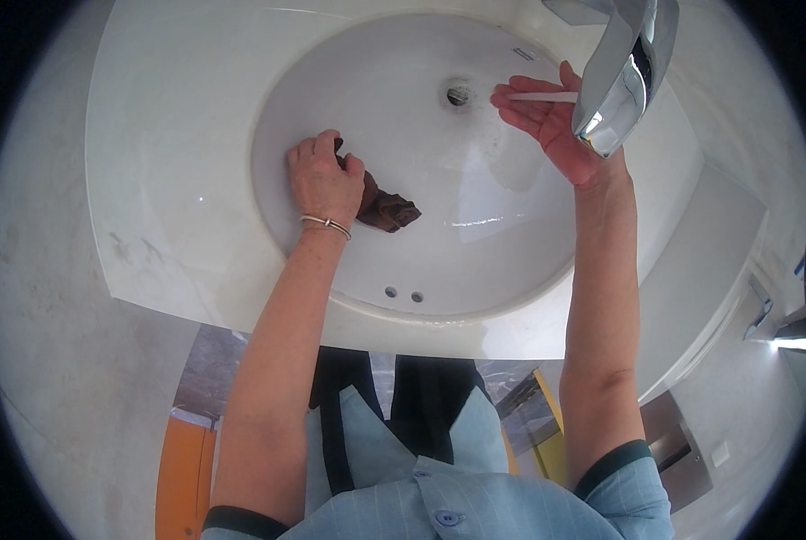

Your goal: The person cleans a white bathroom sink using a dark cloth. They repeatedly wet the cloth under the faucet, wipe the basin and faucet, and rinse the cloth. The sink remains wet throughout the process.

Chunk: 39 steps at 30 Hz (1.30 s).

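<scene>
My left hand (323, 177) is down in the left side of the white oval washbasin (403, 270), its fingers curled over a crumpled dark brown cloth (389, 210). Part of the cloth is hidden under the palm; the rest lies against the basin wall. My right hand (545, 128) is held palm up beneath the chrome faucet (619, 88), its fingers extended. A thin whitish streak (543, 97) crosses in front of these fingers from the faucet's edge; whether it is running water or a solid strip, I cannot tell.
The drain (457, 96) lies near the basin's far side, with two overflow holes (404, 294) in the near wall. A pale countertop (173, 169) surrounds the basin. Below its front edge stand an orange panel (184, 472) and a yellow one (550, 455). A metal wall unit (676, 452) is at right.
</scene>
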Motion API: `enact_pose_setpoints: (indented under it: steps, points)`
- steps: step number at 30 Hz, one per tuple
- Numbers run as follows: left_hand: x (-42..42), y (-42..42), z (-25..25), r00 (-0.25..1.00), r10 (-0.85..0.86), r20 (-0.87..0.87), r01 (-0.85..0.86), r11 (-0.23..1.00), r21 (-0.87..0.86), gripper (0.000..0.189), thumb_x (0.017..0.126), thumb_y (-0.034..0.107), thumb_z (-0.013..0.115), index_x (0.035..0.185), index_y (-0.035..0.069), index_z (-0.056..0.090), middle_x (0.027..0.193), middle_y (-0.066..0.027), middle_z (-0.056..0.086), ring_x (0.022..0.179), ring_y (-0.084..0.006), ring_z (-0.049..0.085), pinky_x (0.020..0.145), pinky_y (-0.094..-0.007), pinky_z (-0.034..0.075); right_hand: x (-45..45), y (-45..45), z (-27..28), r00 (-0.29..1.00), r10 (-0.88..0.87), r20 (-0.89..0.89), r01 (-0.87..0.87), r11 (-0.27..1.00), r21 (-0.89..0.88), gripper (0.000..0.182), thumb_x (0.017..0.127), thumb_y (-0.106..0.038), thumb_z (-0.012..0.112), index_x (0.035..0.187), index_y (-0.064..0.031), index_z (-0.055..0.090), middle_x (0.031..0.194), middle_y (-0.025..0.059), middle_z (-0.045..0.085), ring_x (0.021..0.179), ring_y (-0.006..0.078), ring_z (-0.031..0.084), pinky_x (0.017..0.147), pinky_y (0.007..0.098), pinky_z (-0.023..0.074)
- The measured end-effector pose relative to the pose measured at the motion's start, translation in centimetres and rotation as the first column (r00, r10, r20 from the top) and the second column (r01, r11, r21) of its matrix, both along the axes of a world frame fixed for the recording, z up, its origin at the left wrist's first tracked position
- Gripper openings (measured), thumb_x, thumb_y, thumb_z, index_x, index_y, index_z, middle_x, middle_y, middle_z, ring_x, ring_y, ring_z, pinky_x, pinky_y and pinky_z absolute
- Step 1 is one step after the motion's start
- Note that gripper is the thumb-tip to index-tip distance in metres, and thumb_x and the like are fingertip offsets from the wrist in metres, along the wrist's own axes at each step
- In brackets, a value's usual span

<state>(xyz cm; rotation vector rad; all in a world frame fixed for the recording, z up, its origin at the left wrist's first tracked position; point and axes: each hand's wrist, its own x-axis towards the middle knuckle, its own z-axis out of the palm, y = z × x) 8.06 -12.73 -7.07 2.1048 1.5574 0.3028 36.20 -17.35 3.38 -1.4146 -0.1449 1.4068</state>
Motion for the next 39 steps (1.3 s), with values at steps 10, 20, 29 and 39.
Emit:
enact_pose_setpoints:
  steps: [10,20,29,39]
  points:
    - [0.1,0.0,0.3,1.000,-0.005,-0.014,0.006,1.000,0.009,0.031,0.072,0.010,0.066,0.102,0.005,0.063,0.099,-0.0131,0.061,0.098,-0.0321,0.053,0.087,-0.0407,0.046,-0.2,0.6,0.0,0.996,-0.030,-0.084,0.029,1.000,-0.009,0.060,0.096,-0.037,0.049,0.113,0.0207,0.052,0.111,0.0349,0.058,0.105,0.0436,0.060,0.091,0.0440,0.0524]
    - [-0.1,0.0,0.0,0.999,-0.011,-0.032,0.012,1.000,0.011,0.031,0.072,0.011,0.067,0.102,0.005,0.063,0.098,-0.0128,0.061,0.097,-0.0317,0.053,0.086,-0.0405,0.046,-0.1,1.4,0.8,0.961,0.271,0.055,-0.258,0.952,-0.165,0.063,0.101,-0.041,0.031,0.108,0.0155,0.059,0.101,0.0293,0.065,0.092,0.0358,0.067,0.079,0.0398,0.0570]
    - [0.1,0.0,-0.3,1.000,-0.017,-0.006,0.017,0.999,0.035,0.032,0.071,0.010,0.066,0.102,0.007,0.062,0.098,-0.0120,0.062,0.094,-0.0327,0.054,0.085,-0.0422,0.046,1.1,2.7,-1.0,0.907,0.405,-0.116,-0.419,0.894,-0.158,0.065,0.100,-0.046,0.033,0.103,0.0118,0.063,0.096,0.0247,0.067,0.089,0.0333,0.068,0.078,0.0359,0.0560]
    - [0.1,0.2,0.0,1.000,-0.027,-0.007,0.027,0.999,0.033,0.031,0.071,0.011,0.067,0.101,0.005,0.062,0.098,-0.0131,0.062,0.095,-0.0329,0.054,0.087,-0.0424,0.045,-0.1,2.8,-0.2,0.916,0.252,-0.312,-0.204,0.963,0.177,0.046,0.095,-0.038,0.047,0.076,0.0009,0.064,0.064,0.0113,0.061,0.049,0.0190,0.048,0.045,0.0259,0.0364]
